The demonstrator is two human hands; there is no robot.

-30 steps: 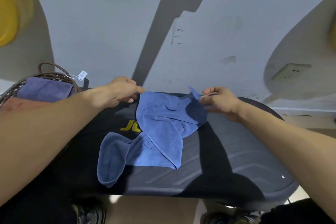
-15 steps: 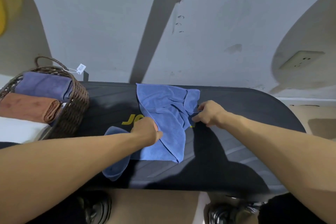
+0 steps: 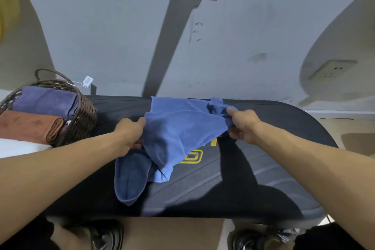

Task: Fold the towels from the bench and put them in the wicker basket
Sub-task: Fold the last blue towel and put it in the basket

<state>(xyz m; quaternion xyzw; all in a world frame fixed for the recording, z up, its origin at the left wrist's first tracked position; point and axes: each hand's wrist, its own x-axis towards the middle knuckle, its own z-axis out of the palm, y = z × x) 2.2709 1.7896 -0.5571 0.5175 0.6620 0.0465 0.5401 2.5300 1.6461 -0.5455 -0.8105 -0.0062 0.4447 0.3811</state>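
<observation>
Head view: you are pinching the blue towel with left hand and right hand mid-bench; its six-o'clock tail is sagging and risks bunching the fold.

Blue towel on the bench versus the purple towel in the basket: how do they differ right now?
The blue towel is crumpled and unfolded, gripped by the left hand and right hand over the bench; the purple towel lies neatly folded, untouched, in the wicker basket. Both look like similar soft cloth.
</observation>
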